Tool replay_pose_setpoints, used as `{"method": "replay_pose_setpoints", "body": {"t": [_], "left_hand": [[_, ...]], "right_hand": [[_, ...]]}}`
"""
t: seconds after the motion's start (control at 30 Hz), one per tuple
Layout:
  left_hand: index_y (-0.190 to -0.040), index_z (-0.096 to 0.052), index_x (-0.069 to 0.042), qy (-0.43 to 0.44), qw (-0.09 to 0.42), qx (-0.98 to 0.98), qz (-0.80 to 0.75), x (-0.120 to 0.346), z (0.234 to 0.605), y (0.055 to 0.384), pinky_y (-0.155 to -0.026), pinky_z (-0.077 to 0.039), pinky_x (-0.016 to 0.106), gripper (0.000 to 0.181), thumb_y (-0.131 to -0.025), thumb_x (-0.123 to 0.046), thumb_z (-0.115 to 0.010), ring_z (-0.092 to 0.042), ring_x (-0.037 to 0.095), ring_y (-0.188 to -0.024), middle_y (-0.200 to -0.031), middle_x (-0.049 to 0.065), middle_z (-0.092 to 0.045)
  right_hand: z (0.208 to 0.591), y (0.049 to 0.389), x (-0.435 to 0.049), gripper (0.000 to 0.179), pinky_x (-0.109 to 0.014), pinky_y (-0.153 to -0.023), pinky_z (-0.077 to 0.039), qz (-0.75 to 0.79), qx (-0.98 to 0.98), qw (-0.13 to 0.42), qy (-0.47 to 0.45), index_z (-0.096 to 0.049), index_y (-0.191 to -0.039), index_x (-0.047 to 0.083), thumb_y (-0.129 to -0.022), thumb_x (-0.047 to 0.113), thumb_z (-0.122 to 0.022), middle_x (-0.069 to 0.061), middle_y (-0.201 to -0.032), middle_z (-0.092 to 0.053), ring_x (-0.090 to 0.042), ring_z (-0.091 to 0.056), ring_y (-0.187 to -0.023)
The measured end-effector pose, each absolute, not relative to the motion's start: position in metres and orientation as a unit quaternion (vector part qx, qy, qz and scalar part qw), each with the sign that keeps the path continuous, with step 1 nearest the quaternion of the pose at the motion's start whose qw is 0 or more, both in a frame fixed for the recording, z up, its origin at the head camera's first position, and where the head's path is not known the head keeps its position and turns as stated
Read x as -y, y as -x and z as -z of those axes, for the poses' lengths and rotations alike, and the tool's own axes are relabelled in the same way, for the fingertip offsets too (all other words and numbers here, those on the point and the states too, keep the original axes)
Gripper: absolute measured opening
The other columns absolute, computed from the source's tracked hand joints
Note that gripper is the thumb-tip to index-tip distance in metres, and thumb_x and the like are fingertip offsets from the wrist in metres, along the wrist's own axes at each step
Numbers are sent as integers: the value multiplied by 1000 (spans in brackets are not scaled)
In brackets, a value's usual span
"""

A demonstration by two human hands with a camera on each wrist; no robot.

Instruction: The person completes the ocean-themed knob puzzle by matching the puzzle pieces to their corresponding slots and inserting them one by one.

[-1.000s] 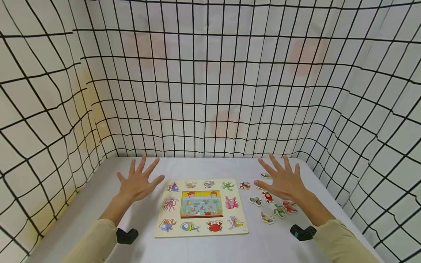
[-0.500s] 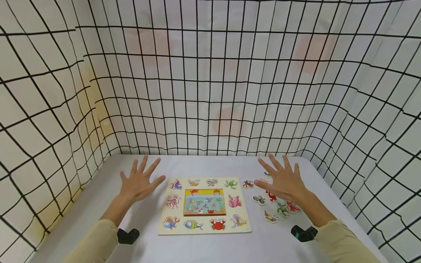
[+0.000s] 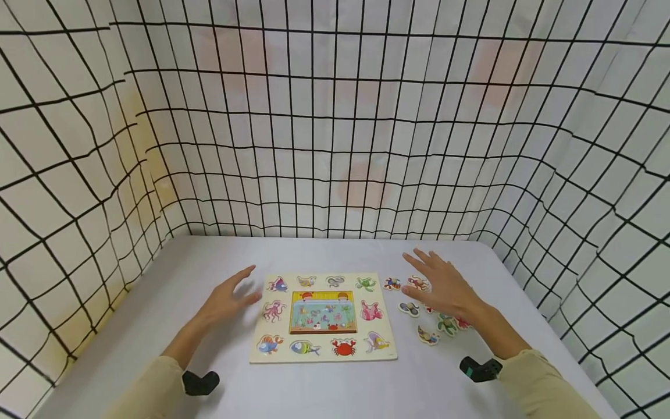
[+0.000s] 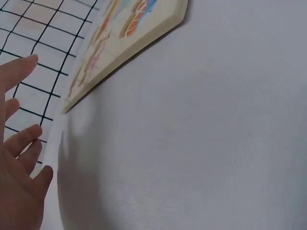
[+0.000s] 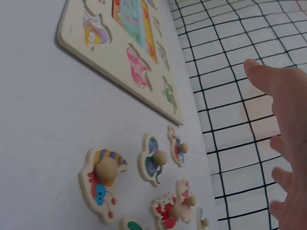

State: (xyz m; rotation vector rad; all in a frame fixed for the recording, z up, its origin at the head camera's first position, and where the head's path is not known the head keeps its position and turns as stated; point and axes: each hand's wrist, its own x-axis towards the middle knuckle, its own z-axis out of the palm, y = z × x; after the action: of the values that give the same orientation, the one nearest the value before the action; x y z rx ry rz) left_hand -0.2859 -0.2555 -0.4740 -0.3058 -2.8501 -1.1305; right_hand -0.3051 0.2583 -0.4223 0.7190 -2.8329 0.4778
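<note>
My left hand (image 3: 222, 304) hovers left of the cream puzzle board (image 3: 325, 349), holding nothing, with its fingers loosely bent and thumb toward the board's edge. Printed sea animals in shallow cutouts surround a fish-tank picture (image 3: 323, 312) on the board. To the right, my right hand (image 3: 445, 286) hovers over loose wooden puzzle pieces, its fingers extended and nothing held. In the right wrist view, the pieces have round knobs; a striped-shell piece (image 5: 99, 187), a grey-purple piece (image 5: 151, 160) and a red crab piece (image 5: 165, 211) show there. My right hand partly hides several pieces in the head view.
A green turtle piece (image 3: 446, 325) lies among the pieces below my right hand. White table cloth (image 3: 314, 390) spreads under everything. Black grid netting (image 3: 335, 145) over white sheeting encloses the table's back and both sides. Dark wrist cameras (image 3: 200, 383) are worn on both wrists.
Both hands were spread wide with fingers apart. The left fingers have since drawn together and bent, and the right fingers have tipped forward and closer together. The head view has shifted slightly.
</note>
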Motion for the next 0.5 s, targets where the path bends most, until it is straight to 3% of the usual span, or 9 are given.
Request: {"method": "replay_pose_setpoints", "body": {"t": [0.17,0.3,0.5], "left_hand": [[-151,-53,-10,118,-26,900,419,256,482,281,-116,-26,68,72,-89,-34,-81,-31,48,-147,-156,21,-45],[-137,-66,-10,129,-44,897,421,254,484,281,-117,-25,66,59,-85,-31,-86,-36,47,-145,-149,19,-52],[-135,-68,-11,119,-52,911,392,255,488,281,-117,-26,65,61,-81,-30,-90,-36,45,-145,-148,16,-53]], "right_hand": [[437,307,-259,75,-75,-111,-27,-216,942,72,-246,-40,-160,17,-98,51,-65,-16,-163,-36,-45,-29,-149],[447,310,-261,70,-73,-111,-28,-260,935,71,-232,-40,-160,19,-101,47,-65,-15,-159,-43,-45,-35,-146],[462,315,-264,59,-67,-108,-39,-281,930,65,-227,-50,-154,13,-102,34,-67,-14,-145,-59,-43,-49,-137]]}}
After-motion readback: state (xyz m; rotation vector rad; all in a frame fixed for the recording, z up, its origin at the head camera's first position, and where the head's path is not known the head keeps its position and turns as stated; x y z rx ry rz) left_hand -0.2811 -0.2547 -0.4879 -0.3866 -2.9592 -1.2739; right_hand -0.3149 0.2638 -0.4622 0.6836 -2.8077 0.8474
